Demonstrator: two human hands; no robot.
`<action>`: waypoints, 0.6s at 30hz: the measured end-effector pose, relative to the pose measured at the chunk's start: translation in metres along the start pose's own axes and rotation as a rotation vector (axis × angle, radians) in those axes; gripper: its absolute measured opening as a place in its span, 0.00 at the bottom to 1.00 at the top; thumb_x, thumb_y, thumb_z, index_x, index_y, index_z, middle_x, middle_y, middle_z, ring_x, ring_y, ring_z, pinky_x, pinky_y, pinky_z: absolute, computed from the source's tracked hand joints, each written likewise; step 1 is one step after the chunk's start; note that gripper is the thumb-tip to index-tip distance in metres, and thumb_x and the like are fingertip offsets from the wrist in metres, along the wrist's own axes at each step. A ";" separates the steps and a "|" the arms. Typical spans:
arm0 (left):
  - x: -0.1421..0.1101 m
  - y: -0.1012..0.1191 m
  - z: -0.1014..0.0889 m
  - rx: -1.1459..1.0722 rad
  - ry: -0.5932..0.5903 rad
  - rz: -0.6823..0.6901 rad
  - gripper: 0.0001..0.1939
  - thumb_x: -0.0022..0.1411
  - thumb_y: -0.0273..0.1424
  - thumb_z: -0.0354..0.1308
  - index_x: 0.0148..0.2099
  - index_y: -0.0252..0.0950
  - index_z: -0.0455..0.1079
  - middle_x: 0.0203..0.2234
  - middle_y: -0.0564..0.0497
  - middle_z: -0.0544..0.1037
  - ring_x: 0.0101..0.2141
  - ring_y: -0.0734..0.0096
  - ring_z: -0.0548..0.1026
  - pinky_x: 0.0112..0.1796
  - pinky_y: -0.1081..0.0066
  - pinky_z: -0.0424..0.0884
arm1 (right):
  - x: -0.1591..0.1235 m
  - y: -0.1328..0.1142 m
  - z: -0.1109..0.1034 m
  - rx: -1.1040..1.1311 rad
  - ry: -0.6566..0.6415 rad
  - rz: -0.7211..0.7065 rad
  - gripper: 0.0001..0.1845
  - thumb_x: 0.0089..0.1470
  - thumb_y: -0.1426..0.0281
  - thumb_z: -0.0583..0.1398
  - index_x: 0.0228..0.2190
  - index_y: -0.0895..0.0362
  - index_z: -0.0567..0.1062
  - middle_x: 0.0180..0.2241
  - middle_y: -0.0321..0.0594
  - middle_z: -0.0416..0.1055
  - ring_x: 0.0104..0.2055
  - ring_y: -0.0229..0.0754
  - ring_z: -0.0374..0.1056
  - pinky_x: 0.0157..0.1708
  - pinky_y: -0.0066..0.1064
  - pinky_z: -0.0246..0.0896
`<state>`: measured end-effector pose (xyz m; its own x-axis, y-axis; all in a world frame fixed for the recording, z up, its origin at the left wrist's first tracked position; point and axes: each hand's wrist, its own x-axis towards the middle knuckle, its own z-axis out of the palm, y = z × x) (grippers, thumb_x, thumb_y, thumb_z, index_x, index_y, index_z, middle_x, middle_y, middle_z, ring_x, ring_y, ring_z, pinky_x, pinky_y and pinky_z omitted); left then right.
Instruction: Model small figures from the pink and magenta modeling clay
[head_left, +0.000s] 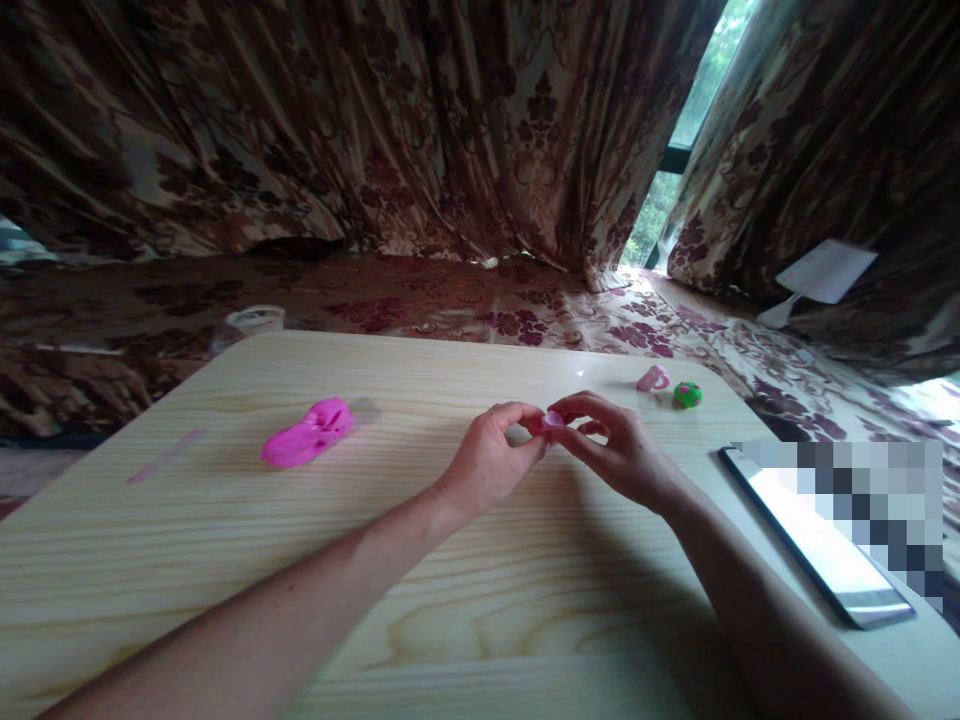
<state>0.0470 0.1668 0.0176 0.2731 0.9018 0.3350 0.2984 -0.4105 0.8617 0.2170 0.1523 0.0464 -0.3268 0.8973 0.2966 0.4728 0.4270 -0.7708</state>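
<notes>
A small piece of pale pink modelling clay (553, 420) sits pinched between both my hands, just above the wooden table (420, 600). My left hand (496, 450) grips its left side with thumb and forefinger. On the other side, my right hand (619, 450) holds it between thumb and fingertips, the other fingers curled. Its exact shape is partly hidden by the fingers. Left of my hands lies a large bright pink lump of clay (307, 435). Beyond my right hand are a small pale pink clay piece with a loop (652, 378) and a green ball with pink spots (687, 394).
A dark-edged tablet-like device (817, 535), partly pixelated, lies at the table's right. A thin pink strip (165, 457) is on the left. Behind the table stand a white lamp (825, 272) and a pale container (255, 318), with patterned curtains (420, 130) beyond.
</notes>
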 end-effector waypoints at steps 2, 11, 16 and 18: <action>0.000 0.001 0.000 -0.017 -0.003 -0.005 0.09 0.54 0.32 0.56 0.38 0.36 0.73 0.31 0.52 0.77 0.36 0.70 0.73 0.42 0.72 0.66 | 0.000 0.001 0.000 0.010 -0.012 -0.003 0.11 0.54 0.65 0.56 0.38 0.56 0.72 0.37 0.41 0.70 0.39 0.40 0.67 0.36 0.31 0.65; 0.001 0.001 0.000 -0.011 0.012 -0.014 0.09 0.54 0.31 0.57 0.38 0.35 0.74 0.32 0.52 0.78 0.36 0.70 0.74 0.42 0.72 0.67 | 0.000 0.005 0.001 0.000 -0.007 -0.027 0.11 0.52 0.68 0.58 0.40 0.55 0.71 0.38 0.40 0.69 0.40 0.39 0.67 0.36 0.30 0.65; 0.000 -0.001 0.001 0.027 0.005 0.012 0.09 0.53 0.29 0.58 0.38 0.35 0.73 0.33 0.51 0.78 0.37 0.69 0.74 0.42 0.71 0.66 | 0.001 0.003 0.001 -0.032 0.046 -0.024 0.10 0.52 0.65 0.59 0.37 0.56 0.73 0.37 0.40 0.69 0.39 0.39 0.67 0.35 0.30 0.65; -0.001 -0.001 0.002 0.038 0.005 0.025 0.09 0.52 0.28 0.58 0.38 0.35 0.73 0.33 0.51 0.77 0.37 0.69 0.73 0.42 0.71 0.66 | 0.001 0.002 0.001 -0.048 0.035 -0.047 0.10 0.52 0.66 0.59 0.36 0.56 0.73 0.37 0.40 0.69 0.39 0.39 0.67 0.34 0.30 0.65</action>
<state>0.0481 0.1666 0.0157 0.2766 0.8916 0.3585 0.3260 -0.4380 0.8378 0.2169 0.1538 0.0441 -0.3215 0.8790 0.3521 0.4964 0.4731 -0.7279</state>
